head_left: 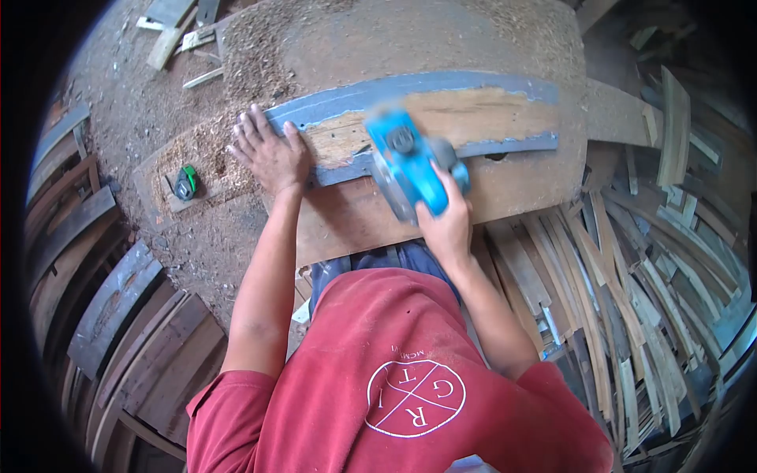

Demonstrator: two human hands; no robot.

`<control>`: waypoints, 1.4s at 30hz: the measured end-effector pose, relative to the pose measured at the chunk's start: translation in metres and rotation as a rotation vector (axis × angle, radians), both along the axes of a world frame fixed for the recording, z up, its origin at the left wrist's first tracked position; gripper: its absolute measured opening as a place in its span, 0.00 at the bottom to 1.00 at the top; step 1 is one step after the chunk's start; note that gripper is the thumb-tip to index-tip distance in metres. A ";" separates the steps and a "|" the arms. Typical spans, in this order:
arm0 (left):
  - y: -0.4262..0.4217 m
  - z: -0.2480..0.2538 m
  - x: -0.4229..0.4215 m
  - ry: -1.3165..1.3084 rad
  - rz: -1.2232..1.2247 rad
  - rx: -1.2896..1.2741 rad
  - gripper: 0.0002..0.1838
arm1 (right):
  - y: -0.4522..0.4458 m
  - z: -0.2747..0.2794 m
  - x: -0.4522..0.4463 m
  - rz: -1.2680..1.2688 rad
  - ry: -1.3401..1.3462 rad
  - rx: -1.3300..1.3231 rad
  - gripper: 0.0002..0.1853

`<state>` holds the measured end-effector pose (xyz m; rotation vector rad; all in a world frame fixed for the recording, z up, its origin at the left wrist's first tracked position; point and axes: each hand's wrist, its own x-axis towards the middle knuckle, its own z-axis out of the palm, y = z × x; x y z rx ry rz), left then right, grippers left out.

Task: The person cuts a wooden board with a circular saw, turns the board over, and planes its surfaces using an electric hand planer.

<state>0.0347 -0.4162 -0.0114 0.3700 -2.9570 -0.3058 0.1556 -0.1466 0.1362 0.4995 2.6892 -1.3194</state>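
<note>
Head view shows a curved board [493,114] lying lengthwise across a wooden counter [339,229], its middle bare, pale wood and its two long sides edged with ragged blue-grey paint. The right hand [448,225] has its fingers wrapped round the rear handle of a blue power planer [414,165], which sits across the board near its middle and overhangs the near side. The planer's front is blurred, so its exact contact with the wood is hard to tell. That grip probably lets one hand both steer the tool and bear down on it.

The left hand [272,158] is spread at the board's left end, grasping nothing; its thumb lies over the board's face while the other fingers reach past the end. It seems placed there to steady the board, well apart from the planer.

Bare wood runs on from the planer to the board's right end, giving length to travel along. Beyond the far curved side, the counter continues under scattered shavings [264,47]. On the near side, a narrower strip of counter ends close to the person's waist, limiting room there. A tape measure [185,183] lies among shavings to the left, apart from the hand. Loose wood strips [607,299] crowd the right.
</note>
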 end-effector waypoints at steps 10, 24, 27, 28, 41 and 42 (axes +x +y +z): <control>0.001 0.002 -0.001 0.015 0.002 0.053 0.43 | -0.052 -0.003 -0.110 0.033 0.036 0.133 0.31; -0.028 -0.012 0.017 0.035 0.146 0.154 0.39 | -0.046 -0.016 -0.048 0.098 0.097 0.070 0.34; -0.028 -0.015 0.018 0.064 0.157 0.160 0.40 | -0.078 0.000 -0.115 0.089 -0.042 0.114 0.30; -0.028 -0.013 0.018 0.046 0.173 0.182 0.40 | -0.080 0.001 -0.123 0.093 -0.057 0.121 0.30; -0.028 -0.021 0.050 0.076 0.306 0.235 0.39 | -0.061 -0.009 -0.027 0.218 0.104 0.025 0.34; -0.027 -0.021 0.049 0.096 0.314 0.236 0.39 | -0.074 -0.012 -0.051 0.214 0.087 0.054 0.33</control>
